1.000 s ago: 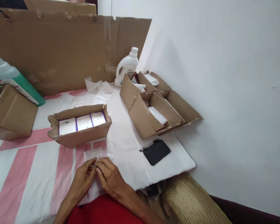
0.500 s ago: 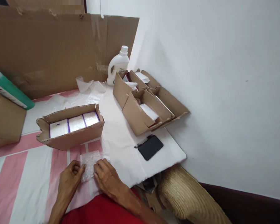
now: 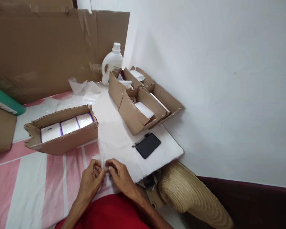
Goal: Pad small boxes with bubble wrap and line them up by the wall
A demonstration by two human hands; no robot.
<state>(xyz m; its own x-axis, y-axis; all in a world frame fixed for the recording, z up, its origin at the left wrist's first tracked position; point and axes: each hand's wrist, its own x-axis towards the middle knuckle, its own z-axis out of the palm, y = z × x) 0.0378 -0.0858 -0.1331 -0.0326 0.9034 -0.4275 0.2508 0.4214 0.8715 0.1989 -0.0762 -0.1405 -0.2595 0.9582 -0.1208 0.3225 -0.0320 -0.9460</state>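
Note:
My left hand (image 3: 91,178) and my right hand (image 3: 119,175) meet fingertip to fingertip near the front of the table. Between them they pinch a small crumpled piece of clear bubble wrap (image 3: 102,160), lifted off the pink-and-white striped cloth (image 3: 26,184). What lies inside the wrap is hidden. Just beyond the hands stands an open cardboard box (image 3: 62,142) holding three white packs with purple edges.
A black phone (image 3: 147,145) lies on white paper to the right. Further back sit open cardboard boxes (image 3: 135,116), a white plastic bottle (image 3: 112,62) and loose plastic film (image 3: 81,87). A cardboard sheet (image 3: 50,47) backs the table. A straw hat (image 3: 193,197) is at lower right.
The bubble wrap lay flat under my fingers half a second ago; now it is bunched up and raised between both hands. The view has shifted to the right.

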